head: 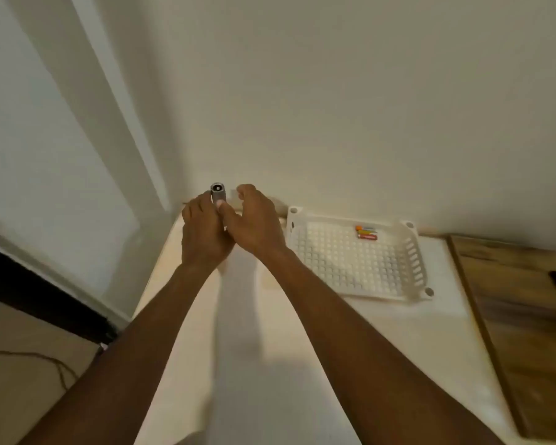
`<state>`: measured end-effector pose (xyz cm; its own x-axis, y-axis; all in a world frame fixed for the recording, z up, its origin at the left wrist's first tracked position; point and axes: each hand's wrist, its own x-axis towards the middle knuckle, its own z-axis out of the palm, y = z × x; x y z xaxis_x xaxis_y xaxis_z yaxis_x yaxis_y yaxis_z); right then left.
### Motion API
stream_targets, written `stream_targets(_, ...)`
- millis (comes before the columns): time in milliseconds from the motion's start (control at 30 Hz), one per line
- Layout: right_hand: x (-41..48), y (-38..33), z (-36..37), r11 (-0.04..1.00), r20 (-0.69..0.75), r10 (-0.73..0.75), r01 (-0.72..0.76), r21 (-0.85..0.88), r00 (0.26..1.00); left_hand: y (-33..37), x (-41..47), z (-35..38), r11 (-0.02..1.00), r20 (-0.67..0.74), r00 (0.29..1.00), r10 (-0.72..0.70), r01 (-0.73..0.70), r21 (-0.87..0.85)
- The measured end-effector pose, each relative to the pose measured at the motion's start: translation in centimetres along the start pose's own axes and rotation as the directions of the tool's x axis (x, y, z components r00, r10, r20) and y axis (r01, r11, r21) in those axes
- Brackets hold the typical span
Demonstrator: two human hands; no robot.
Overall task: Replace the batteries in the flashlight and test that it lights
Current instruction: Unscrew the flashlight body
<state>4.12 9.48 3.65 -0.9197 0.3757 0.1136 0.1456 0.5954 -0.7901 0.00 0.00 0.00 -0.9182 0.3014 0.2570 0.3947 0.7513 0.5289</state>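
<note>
**tinkerer_04:** Silver-grey metal flashlight [218, 194], held up over the far left corner of the worktop [302, 364], close to the wall. Round end turned toward the camera, dark ring visible in it. Only the top part showing, rest buried in the fist.

**benchlurker:** Gripped by which hand?

**tinkerer_04:** Left hand [203, 232], fingers wrapped tight round the barrel. Right hand [254, 220] pressed in beside it, thumb lying against the barrel just below the head, other fingers curled loosely and not closed on anything. Can't tell if lit or not, too blurry.

**benchlurker:** And the batteries?

**tinkerer_04:** Batteries [366, 233] lying in the far part of a white perforated plastic tray [414, 261], well apart from the hands. Small cluster, orange and red with a bit of green, touching each other. Exact count hard to call. Tray flat on the pale worktop, off to the right of the right hand.

**benchlurker:** Anything else around?

**tinkerer_04:** Wooden board [527, 332] further right, edge butting against the pale surface, something dark on it cut off by the frame. Plain off-white wall [334, 91] behind everything. Floor down on the left with a thin cable [45, 359] trailing across.
</note>
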Motion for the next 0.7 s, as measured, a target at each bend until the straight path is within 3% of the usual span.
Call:
stream_targets(367,2.7,-0.9,1.0,0.998,-0.016,0.028,-0.027,0.05,0.999,-2.4,1.2,2.4,0.981,-0.038,0.999,0.016,-0.023,-0.191)
stream_targets(467,0.3,-0.7,-2.1,0.98,-0.064,0.1,-0.087,0.176,0.993,-1.5,-0.9,0.4,0.948,-0.032,0.991,0.126,-0.13,-0.29)
stream_targets(600,-5.3,0.4,-7.3,0.765,0.0,0.281,-0.224,0.603,0.96,2.2,-4.9,-2.7,0.816,0.14,0.99,0.017,0.068,-0.574)
stream_targets(700,-10.1,2.5,-10.8,0.553,0.064,0.328,-0.247,0.796,0.942,5.4,-7.9,-3.6,0.634,0.29,0.954,-0.071,0.267,-0.725)
